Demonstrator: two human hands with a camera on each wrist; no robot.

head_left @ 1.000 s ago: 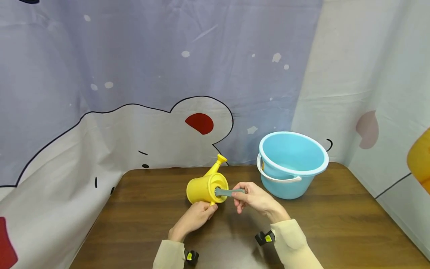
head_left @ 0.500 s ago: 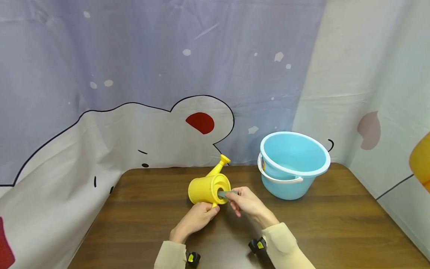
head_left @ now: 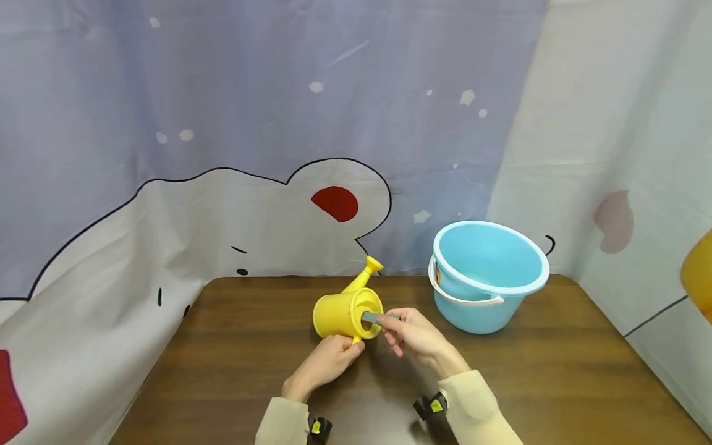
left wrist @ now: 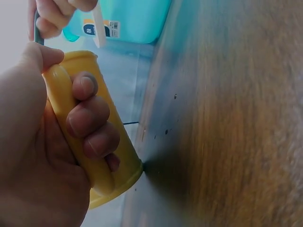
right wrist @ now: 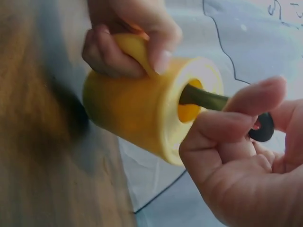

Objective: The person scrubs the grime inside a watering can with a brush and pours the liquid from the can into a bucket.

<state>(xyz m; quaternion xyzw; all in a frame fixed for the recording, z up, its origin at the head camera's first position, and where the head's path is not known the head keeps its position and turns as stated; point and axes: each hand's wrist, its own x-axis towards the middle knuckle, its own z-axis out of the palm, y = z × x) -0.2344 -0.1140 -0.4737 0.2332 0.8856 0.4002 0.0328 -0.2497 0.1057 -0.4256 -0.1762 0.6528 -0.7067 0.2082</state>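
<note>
A yellow watering can (head_left: 336, 314) lies tilted over the table, its round opening turned to the right and its spout pointing up and back. My left hand (head_left: 325, 360) grips the can's handle (left wrist: 75, 127), fingers curled around it. At the opening, my right hand (head_left: 417, 339) pinches a slim grey-green handle (right wrist: 208, 98) with a hanging hole at its end. The far part of that handled tool is inside the can, so its head is hidden. In the right wrist view the left hand (right wrist: 132, 40) shows on the can's handle.
To the right stands a light blue bucket (head_left: 475, 315) with a white bail handle hanging at its front. The brown wooden table (head_left: 233, 371) ends at a patterned cloth backdrop (head_left: 267, 228). Drops of liquid (left wrist: 166, 132) dot the tabletop near the can.
My right hand has moved left with the grey-green handle, pushing it deeper into the can, then shifted back very slightly. The left hand keeps its grip on the can.
</note>
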